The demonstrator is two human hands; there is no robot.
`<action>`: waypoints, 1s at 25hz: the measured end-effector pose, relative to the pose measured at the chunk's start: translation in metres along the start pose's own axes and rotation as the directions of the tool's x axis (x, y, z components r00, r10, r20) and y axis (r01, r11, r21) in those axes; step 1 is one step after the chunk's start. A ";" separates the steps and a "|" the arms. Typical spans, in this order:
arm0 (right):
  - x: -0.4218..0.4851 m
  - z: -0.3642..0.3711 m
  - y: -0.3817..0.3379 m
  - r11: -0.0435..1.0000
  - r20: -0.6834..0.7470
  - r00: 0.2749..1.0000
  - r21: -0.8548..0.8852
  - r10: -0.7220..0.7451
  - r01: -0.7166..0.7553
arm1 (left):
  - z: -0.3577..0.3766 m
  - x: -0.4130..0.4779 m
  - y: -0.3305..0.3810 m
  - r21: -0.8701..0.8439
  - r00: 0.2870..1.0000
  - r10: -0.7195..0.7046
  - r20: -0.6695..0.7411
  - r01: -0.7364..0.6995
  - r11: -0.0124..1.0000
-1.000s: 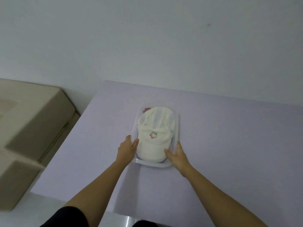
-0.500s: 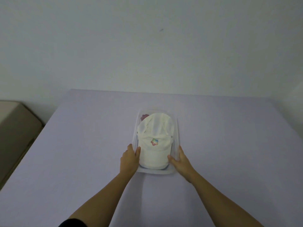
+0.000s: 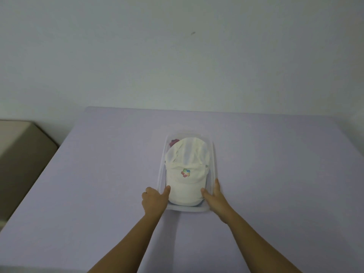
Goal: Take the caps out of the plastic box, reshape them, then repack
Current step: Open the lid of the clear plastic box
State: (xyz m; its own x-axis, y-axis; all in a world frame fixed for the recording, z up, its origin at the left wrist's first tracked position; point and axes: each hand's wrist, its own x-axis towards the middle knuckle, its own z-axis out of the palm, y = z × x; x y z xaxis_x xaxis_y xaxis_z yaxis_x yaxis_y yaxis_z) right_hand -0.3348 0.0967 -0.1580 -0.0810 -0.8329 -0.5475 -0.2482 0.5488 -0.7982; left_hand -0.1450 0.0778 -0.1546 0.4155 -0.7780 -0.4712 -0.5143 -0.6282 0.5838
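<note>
Beige block (image 3: 21,154) far left, lavender table (image 3: 98,174) underneath. White cap (image 3: 186,174) runs top-to-bottom, brim toward frame bottom; left hand (image 3: 152,200) and right hand (image 3: 215,196) grip near corners of the plastic box (image 3: 214,154).

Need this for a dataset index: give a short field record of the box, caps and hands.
surface: lavender table
container: clear plastic box, centred on table
top cap: white cap with coloured logo, inside box, brim toward person
underneath: dark red item peeks out, far-left corner
left hand: pinches near-left wall, thumb inside
right hand: pinches near-right wall, thumb inside
</note>
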 end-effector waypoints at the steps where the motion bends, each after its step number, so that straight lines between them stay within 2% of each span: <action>1: 0.000 0.001 0.000 1.000 -0.003 1.000 0.006 0.004 -0.004 | 0.001 -0.002 0.000 -0.045 0.999 -0.046 0.005 0.046 0.998; 3: 0.000 0.004 0.000 1.000 -0.017 1.000 0.002 -0.004 0.004 | 0.001 -0.002 0.000 -0.094 0.995 -0.094 0.019 0.095 0.991; 14: 0.001 0.009 0.002 1.000 -0.056 0.998 0.006 -0.023 0.024 | -0.014 -0.001 0.010 -0.033 0.989 -0.093 0.117 0.098 0.995; 18: 0.001 0.006 0.002 0.995 -0.028 1.000 0.097 -0.010 0.013 | -0.019 0.000 0.009 -0.036 0.988 -0.062 0.143 0.068 0.997; 22: 0.002 0.000 0.006 0.985 -0.003 1.000 0.175 0.010 -0.010 | -0.016 -0.006 0.004 -0.120 0.988 -0.083 0.132 0.100 0.988; 25: 0.000 -0.002 0.006 0.971 0.001 1.000 0.240 0.024 -0.023 | -0.012 -0.016 0.001 -0.345 0.995 -0.072 0.065 0.090 0.934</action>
State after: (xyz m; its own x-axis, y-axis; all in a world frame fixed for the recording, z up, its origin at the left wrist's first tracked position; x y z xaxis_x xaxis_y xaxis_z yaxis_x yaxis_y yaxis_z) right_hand -0.3385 0.1000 -0.1622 -0.0855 -0.8196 -0.5666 -0.0075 0.5691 -0.8222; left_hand -0.1432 0.0901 -0.1385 0.4018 -0.7292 -0.5539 -0.1841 -0.6568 0.7313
